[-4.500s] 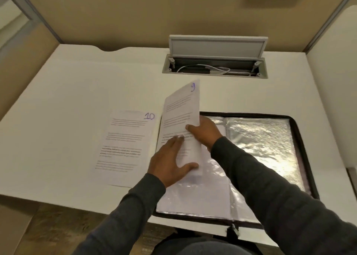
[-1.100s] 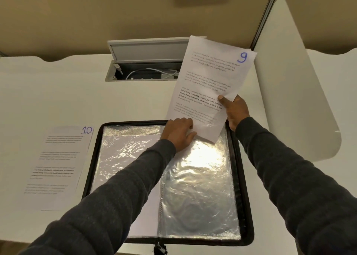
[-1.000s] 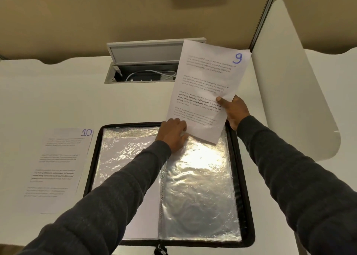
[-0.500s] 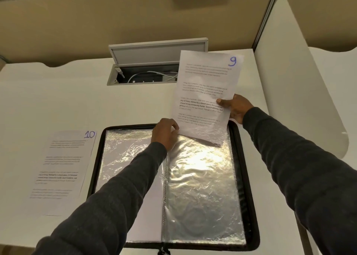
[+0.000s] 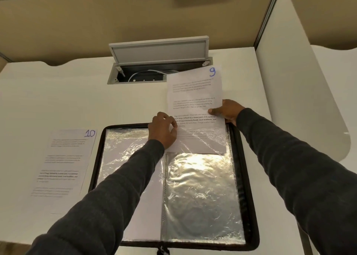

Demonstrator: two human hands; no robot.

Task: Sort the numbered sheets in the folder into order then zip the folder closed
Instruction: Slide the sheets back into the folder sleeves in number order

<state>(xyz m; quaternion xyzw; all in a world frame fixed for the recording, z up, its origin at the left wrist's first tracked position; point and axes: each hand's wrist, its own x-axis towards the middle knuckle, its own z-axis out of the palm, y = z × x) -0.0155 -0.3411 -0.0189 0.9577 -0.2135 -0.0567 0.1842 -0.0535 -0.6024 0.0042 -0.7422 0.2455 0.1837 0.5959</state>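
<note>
Sheet 9 (image 5: 195,100) looks thin, floppy — right hand (image 5: 228,111) pinches its edge mid-height; just below, left hand (image 5: 163,131) pinches the slippery-looking sleeve (image 5: 202,187) open.

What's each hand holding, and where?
Right hand pinches sheet 9 at its right edge, mid-height. Left hand pinches the plastic sleeve at its top opening, beside the sheet's left edge.
</note>
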